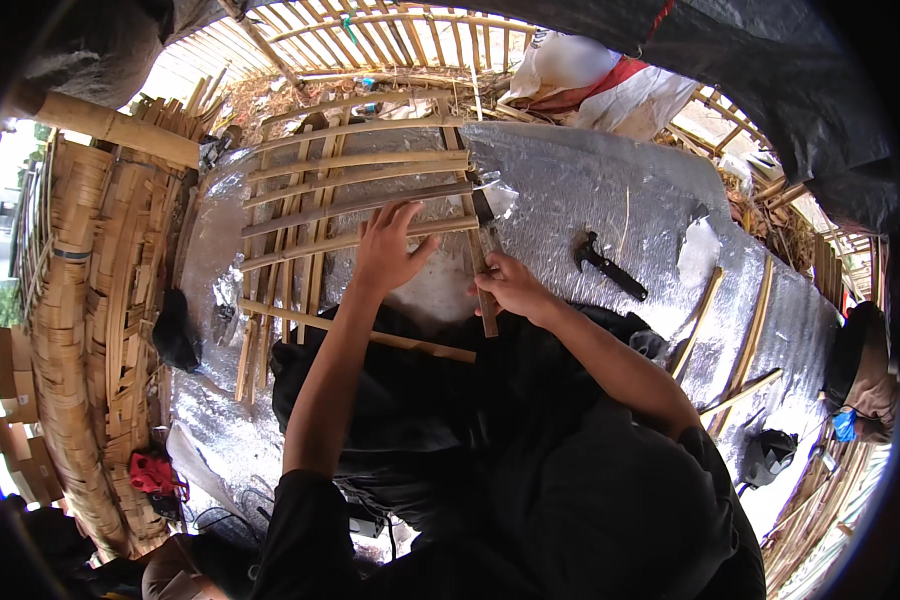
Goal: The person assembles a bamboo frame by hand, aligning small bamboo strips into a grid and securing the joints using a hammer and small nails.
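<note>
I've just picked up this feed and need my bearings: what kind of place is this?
Probably a bamboo craft workshop, partly open-air. A lattice of bamboo slats lies on a silver foil-covered surface, stacked bamboo strips line the left side, and a hammer lies nearby.

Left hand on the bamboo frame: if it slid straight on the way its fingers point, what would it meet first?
Probably the next crosswise bamboo slat just beyond the left hand, though depth is hard to judge.
</note>
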A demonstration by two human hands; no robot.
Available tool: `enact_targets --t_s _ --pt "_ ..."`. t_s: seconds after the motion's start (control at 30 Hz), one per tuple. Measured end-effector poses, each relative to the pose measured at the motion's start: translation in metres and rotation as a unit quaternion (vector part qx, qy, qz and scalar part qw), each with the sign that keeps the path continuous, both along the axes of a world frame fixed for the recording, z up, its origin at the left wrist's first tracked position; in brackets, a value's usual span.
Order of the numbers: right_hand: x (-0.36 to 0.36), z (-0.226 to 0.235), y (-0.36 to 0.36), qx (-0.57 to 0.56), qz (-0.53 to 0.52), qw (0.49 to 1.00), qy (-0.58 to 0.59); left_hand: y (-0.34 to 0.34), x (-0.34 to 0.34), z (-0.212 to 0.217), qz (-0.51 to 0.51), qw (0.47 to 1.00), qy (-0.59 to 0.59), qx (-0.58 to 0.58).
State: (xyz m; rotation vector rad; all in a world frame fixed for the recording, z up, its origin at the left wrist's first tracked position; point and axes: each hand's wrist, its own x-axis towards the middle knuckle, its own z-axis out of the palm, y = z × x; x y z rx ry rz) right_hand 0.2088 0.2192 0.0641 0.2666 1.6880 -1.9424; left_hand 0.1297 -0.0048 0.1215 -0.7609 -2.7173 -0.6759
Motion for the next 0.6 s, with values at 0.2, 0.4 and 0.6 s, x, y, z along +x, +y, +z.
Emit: enact_targets --t_s 0.2,0.4,0.6 --pt "-0.005 -0.028 -0.001 0.092 -0.004 0.991 0.092 -0.012 0.008 -0.005 -0.030 0.973 -0.212 -0.087" --pt "-0.020 0.006 -0.005 0.313 0.151 0.915 0.205 -0.037 0.044 -0.017 -0.017 0.994 -0.104 -0.010" --pt "-0.012 0.024 0.007 0.428 0.059 0.866 0.251 -0.022 -0.042 -0.031 0.040 0.992 -0.097 0.068"
